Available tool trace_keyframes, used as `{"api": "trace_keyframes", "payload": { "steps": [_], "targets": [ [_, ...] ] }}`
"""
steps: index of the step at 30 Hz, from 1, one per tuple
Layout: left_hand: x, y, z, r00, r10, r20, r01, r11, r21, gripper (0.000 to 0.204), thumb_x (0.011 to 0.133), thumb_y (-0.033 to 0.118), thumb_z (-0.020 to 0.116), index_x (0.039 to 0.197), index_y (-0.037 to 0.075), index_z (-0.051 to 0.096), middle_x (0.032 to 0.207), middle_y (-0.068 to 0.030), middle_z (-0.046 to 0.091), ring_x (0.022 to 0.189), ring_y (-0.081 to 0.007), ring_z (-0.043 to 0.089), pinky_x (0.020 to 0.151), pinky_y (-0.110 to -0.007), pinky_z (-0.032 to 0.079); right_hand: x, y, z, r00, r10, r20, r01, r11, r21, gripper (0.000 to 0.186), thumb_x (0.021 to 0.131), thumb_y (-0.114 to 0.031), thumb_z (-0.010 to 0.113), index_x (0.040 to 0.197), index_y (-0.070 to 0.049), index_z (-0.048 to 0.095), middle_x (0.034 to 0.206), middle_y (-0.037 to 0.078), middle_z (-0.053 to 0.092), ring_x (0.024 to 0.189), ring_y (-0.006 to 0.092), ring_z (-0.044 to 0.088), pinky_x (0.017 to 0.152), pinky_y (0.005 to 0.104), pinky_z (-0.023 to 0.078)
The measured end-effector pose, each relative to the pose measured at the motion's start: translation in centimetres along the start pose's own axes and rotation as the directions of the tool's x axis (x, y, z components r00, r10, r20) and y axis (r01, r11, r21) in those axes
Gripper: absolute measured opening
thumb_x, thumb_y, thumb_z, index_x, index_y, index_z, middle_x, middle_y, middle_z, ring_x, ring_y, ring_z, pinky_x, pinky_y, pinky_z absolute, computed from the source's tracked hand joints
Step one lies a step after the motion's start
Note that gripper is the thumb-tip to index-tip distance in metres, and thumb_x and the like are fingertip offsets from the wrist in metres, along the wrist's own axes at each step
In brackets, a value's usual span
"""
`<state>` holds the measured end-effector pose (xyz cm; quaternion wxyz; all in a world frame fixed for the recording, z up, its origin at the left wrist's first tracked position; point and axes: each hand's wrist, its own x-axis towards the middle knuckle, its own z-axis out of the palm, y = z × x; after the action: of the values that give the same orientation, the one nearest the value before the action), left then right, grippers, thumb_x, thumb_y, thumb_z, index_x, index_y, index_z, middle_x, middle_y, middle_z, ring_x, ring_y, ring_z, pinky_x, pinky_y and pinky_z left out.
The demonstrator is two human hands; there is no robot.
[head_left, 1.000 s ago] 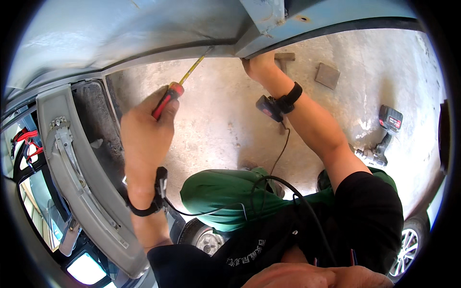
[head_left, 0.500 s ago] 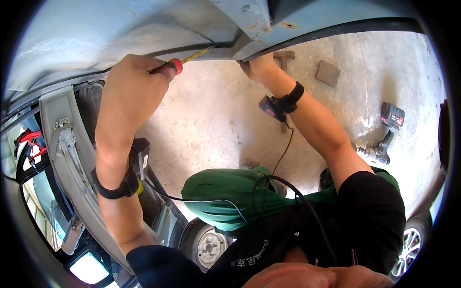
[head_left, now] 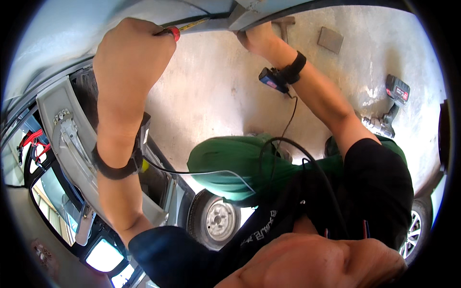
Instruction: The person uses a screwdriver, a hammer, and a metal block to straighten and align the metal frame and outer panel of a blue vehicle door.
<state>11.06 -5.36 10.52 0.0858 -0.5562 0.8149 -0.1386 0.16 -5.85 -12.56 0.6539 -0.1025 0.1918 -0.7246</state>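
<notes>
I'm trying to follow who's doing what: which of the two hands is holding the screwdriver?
The left hand holds the red-handled screwdriver with the yellow shaft, its tip at the grey car panel. The right hand holds no tool and grips the panel's edge.

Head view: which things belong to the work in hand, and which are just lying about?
In use:
- red-handled screwdriver with yellow shaft, gripped by the left hand
- grey car body panel edge, which the right hand touches

Lying about:
- red-and-black cordless drill on the concrete floor
- flat grey square block
</notes>
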Motion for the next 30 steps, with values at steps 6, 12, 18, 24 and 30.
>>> {"api": "trace_keyframes", "payload": {
  "steps": [6,12,18,24,30],
  "targets": [
    [-3.7,1.5,0.9,0.990,-0.080,-0.112,0.078,0.997,-0.021,0.018,0.082,0.027,0.065,0.074,0.014,0.074,0.065,-0.0148,0.065,0.065,-0.0388,0.064,0.058,-0.041,0.051,0.8,2.5,-2.3,0.987,-0.122,0.104,0.129,0.990,-0.062,0.026,0.089,-0.008,0.053,0.115,-0.009,0.058,0.109,0.007,0.059,0.100,0.0199,0.055,0.087,0.0337,0.045],
    [-5.1,2.3,1.6,0.986,-0.087,-0.142,0.094,0.994,0.046,0.014,0.082,0.025,0.064,0.080,0.017,0.075,0.062,-0.0131,0.065,0.061,-0.0368,0.064,0.053,-0.043,0.050,1.6,4.9,-4.9,0.935,-0.273,0.228,0.316,0.932,-0.178,0.038,0.083,0.007,0.055,0.119,-0.003,0.058,0.111,0.014,0.059,0.103,0.0236,0.055,0.091,0.0347,0.046],
    [-6.3,2.5,2.4,0.980,-0.107,-0.168,0.121,0.990,0.077,0.012,0.081,0.026,0.065,0.077,0.019,0.074,0.061,-0.0106,0.065,0.057,-0.0358,0.064,0.050,-0.042,0.048,-0.3,3.2,-5.0,0.546,-0.533,0.646,0.727,-0.082,-0.682,0.040,0.074,0.017,0.053,0.111,0.001,0.058,0.106,0.012,0.060,0.101,0.0223,0.056,0.086,0.0326,0.047],
    [-7.3,2.9,3.3,0.975,-0.094,-0.201,0.108,0.993,0.056,0.012,0.081,0.026,0.066,0.077,0.017,0.073,0.059,-0.0107,0.064,0.053,-0.0354,0.063,0.046,-0.043,0.046,-0.5,4.2,-3.5,0.898,-0.355,0.258,0.417,0.874,-0.250,0.031,0.082,0.010,0.055,0.111,-0.001,0.060,0.107,0.010,0.061,0.098,0.0210,0.056,0.081,0.0311,0.047],
    [-8.1,3.0,4.9,0.968,-0.112,-0.226,0.117,0.993,0.011,0.015,0.082,0.028,0.067,0.091,0.018,0.073,0.062,-0.0118,0.065,0.052,-0.0336,0.063,0.046,-0.042,0.048,-0.3,3.1,-2.9,0.979,-0.170,0.111,0.170,0.985,0.008,0.025,0.088,0.002,0.054,0.112,-0.002,0.061,0.109,0.009,0.062,0.098,0.0204,0.057,0.083,0.0315,0.047]
  ]
}}
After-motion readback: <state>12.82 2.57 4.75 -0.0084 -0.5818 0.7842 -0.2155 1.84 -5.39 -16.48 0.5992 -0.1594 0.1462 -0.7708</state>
